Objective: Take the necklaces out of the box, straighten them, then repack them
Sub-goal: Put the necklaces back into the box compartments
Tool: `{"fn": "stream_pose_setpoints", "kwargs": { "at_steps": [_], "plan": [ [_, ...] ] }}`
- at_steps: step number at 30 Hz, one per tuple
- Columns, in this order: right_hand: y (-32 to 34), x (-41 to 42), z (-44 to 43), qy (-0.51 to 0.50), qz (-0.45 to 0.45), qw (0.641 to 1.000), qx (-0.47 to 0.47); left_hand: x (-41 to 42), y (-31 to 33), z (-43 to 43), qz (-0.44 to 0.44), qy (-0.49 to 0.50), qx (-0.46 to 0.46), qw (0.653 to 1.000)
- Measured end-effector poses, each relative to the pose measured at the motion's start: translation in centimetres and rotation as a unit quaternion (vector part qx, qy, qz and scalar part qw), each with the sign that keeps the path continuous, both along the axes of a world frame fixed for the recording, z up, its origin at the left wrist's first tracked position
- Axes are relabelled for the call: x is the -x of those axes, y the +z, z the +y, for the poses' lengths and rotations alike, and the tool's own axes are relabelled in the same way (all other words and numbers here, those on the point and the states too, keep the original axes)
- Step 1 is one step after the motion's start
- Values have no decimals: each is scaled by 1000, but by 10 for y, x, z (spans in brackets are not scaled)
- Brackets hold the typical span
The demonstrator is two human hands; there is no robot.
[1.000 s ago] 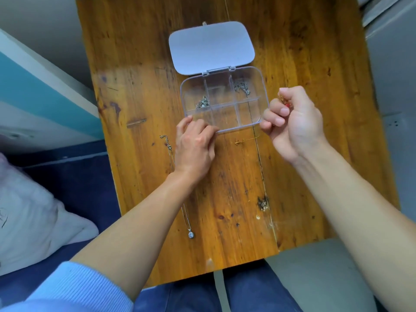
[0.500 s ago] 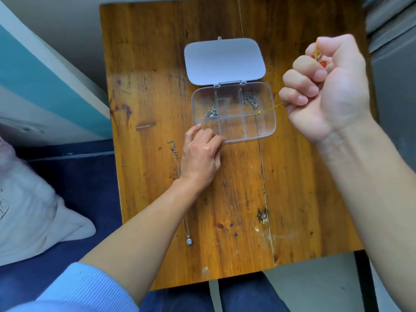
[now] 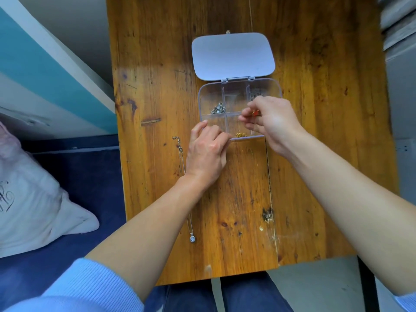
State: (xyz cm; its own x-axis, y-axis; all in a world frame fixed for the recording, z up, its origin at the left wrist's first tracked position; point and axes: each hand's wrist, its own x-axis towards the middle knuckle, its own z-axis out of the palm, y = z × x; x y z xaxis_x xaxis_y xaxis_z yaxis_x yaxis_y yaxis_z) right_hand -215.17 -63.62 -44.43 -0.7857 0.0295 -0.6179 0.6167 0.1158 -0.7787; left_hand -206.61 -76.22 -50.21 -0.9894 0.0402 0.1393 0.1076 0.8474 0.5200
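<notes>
A clear compartment box (image 3: pixel 273 85) lies open on the wooden table (image 3: pixel 157 70), its white lid (image 3: pixel 233 56) folded back. My right hand (image 3: pixel 273 121) hovers over the box's near right part, pinching a gold necklace with a red piece; the gold chain's end (image 3: pixel 240 135) lies coiled in the near middle compartment. My left hand (image 3: pixel 207 152) rests at the box's near left corner, fingers curled against it. A silver necklace (image 3: pixel 218 108) is bunched in the far left compartment, another (image 3: pixel 255 95) in the far right. A straightened silver necklace with a pendant (image 3: pixel 192 238) lies on the table, partly under my left arm.
The table is narrow, with its front edge near my lap. A blue cushion (image 3: pixel 74 176) and a pale pillow (image 3: pixel 29 199) lie to the left. A teal and white wall (image 3: pixel 33 70) is at the far left, grey floor at the right.
My right hand came down from high at the right to the box, lowering the gold chain into the near middle compartment. The left hand stayed at the box's corner.
</notes>
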Motion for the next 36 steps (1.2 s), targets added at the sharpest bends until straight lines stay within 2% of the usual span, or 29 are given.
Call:
{"fn": "stream_pose_setpoints", "kwargs": {
  "at_steps": [4,10,14,18,20,22,25,27,29,32,36],
  "plan": [
    [-11,-2,4,102,71,976,-181,0,1,0,-4,1,-3,1000],
    [-12,-3,10,183,109,946,-244,0,3,-4,-17,-22,-3,1000],
    [-12,-8,19,155,185,925,-292,0,10,-14,8,-39,-25,999],
    [-10,-4,41,100,236,907,-335,20,26,-31,16,88,-82,993],
    [-9,-4,50,98,251,903,-335,34,29,-46,-34,167,-120,978],
    [-8,-13,53,112,258,906,-316,42,27,-66,-121,207,-111,965],
    [-11,-48,47,162,250,911,-285,39,21,-93,-277,170,-92,941],
    [-16,-80,35,200,241,909,-274,33,19,-101,-351,143,-81,922],
    [-23,-113,20,251,227,902,-269,27,19,-102,-385,138,-63,910],
    [-35,-158,-2,357,153,883,-265,24,17,-101,-390,146,-48,908],
    [-48,-203,-23,430,126,847,-286,24,18,-99,-398,157,-80,900]
  ]
}}
